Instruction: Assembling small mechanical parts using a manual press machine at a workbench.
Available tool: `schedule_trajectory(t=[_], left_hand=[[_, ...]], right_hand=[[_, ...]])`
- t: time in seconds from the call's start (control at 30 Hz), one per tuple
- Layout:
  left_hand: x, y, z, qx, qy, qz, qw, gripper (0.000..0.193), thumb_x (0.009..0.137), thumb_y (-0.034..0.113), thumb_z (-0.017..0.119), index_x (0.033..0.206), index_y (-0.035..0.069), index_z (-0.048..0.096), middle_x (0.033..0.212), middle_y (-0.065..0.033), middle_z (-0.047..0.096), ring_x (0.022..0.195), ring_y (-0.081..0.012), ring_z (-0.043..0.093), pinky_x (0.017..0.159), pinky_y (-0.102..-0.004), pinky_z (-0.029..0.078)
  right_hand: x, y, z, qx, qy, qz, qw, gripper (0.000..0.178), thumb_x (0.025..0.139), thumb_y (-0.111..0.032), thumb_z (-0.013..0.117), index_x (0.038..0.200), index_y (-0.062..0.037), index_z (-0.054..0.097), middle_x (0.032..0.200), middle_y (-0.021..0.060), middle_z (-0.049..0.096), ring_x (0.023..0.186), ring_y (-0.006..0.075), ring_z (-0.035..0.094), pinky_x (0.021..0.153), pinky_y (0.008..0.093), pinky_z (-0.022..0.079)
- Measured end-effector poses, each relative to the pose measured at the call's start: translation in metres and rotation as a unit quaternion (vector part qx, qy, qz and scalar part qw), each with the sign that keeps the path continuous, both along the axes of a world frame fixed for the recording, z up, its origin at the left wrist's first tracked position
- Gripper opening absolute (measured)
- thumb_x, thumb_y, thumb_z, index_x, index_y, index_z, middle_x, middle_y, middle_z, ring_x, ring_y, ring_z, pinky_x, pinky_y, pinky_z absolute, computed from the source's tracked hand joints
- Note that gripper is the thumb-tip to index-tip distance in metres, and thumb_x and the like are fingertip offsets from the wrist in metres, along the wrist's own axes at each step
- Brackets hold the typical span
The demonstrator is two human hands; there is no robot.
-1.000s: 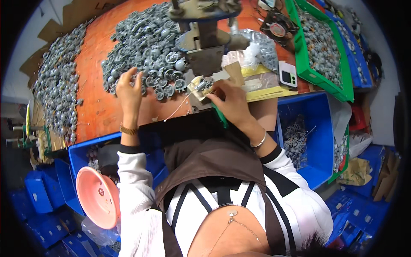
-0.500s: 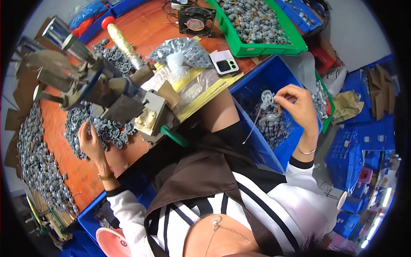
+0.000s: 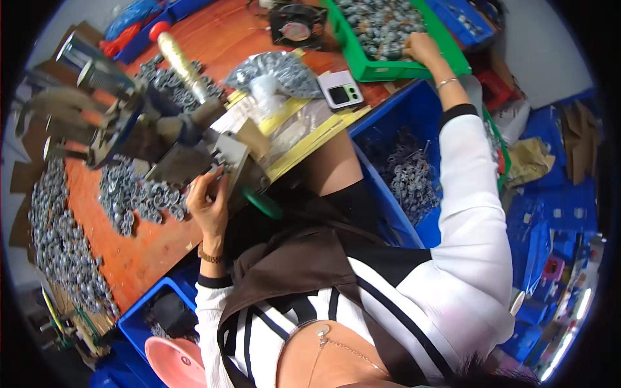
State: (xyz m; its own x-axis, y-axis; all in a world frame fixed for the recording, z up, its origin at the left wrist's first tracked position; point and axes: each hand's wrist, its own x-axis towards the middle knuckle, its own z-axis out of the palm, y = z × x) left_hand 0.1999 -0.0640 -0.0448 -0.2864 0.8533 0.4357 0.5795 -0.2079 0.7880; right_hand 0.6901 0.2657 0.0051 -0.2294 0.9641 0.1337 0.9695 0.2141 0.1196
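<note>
Your right hand [image 3: 420, 49] is at parts [image 3: 377, 29], left hand [image 3: 208, 197] at the press [image 3: 178, 163]; can't tell either grip; parts look light, stiff; pinch their bodies.

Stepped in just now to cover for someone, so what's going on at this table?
A person is working with both hands at an orange table. The right hand is out at the green tray, by the small grey parts in it. The left hand is curled close beside the metal press. It's too unclear to tell whether either grip has a part. More parts lie heaped on the table and in the blue bin to the right.
</note>
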Motion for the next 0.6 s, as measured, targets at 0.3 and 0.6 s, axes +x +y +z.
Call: schedule_trajectory(t=[0.3,0.6], left_hand=[[-0.006,0.006,0.012,-0.049,-0.012,-0.079,0.996,0.015,0.079,0.006,0.071,0.093,0.003,0.067,0.081,-0.0087,0.066,0.069,-0.0189,0.055,0.070,-0.0279,0.040],[-0.144,0.032,0.021,0.025,0.202,0.161,0.966,0.027,0.083,0.008,0.068,0.108,0.000,0.066,0.100,-0.0151,0.070,0.090,-0.0227,0.067,0.079,-0.0320,0.051]], right_hand=[[0.042,0.048,0.115,0.231,0.618,0.017,0.751,0.030,0.095,-0.021,0.057,0.102,0.0090,0.061,0.106,0.0188,0.066,0.098,0.0258,0.066,0.091,0.0339,0.052],[0.054,0.067,0.070,0.003,0.685,-0.054,0.726,0.026,0.093,-0.022,0.061,0.110,-0.0027,0.065,0.117,0.0038,0.063,0.111,0.0111,0.052,0.095,0.0297,0.041]])
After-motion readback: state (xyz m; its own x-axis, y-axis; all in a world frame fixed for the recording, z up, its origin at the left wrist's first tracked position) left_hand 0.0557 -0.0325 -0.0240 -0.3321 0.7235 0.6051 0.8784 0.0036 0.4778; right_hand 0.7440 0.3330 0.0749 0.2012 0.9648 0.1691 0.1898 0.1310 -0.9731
